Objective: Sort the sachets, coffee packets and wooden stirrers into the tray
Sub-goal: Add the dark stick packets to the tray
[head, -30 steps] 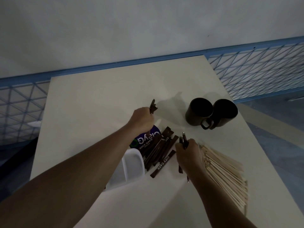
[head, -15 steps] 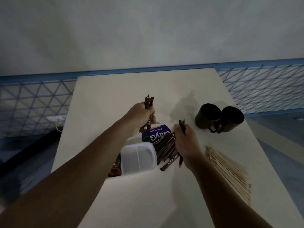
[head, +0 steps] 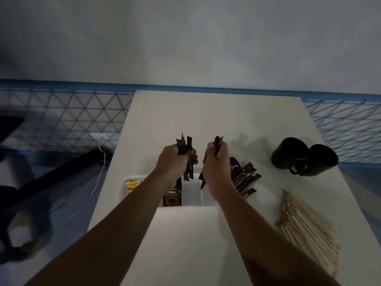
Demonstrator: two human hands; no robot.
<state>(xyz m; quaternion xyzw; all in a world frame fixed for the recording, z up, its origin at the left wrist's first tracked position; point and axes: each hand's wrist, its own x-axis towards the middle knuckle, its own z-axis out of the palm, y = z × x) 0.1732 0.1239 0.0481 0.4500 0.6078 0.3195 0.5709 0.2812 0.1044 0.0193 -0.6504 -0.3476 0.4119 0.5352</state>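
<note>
our left hand (head: 173, 159) is curled round a small bundle of brown coffee sticks (head: 184, 146); their upper ends fan out above the fist and their lower ends hang below it. our right hand (head: 214, 162) grips a second bundle (head: 218, 141) the same way, upright, with a dark tip poking out under the palm. the two hands hover close together without touching, above the far side of the white tray (head: 122, 189), which sits on the pale worktop (head: 206, 112).

in the tray we see yellow sachets (head: 132, 184) in the leftmost compartment and a dark packet (head: 172, 198) with red print in the next. a white compartment lies right of that, under the hanging ends of the sticks. our right forearm hides the rest of the tray.

just right of the tray a loose heap (head: 246, 180) of more brown sticks lies on the worktop, with a purple packet (head: 234, 165) at its far side, partly behind our right hand. nearer us on the right lie the wooden stirrers (head: 305, 230) in a spread pile, apart from the tray. two black mugs (head: 288, 152) stand touching near the right edge. a blue mesh fence (head: 61, 120) runs behind the worktop, and a white cable (head: 99, 174) hangs on the left.
</note>
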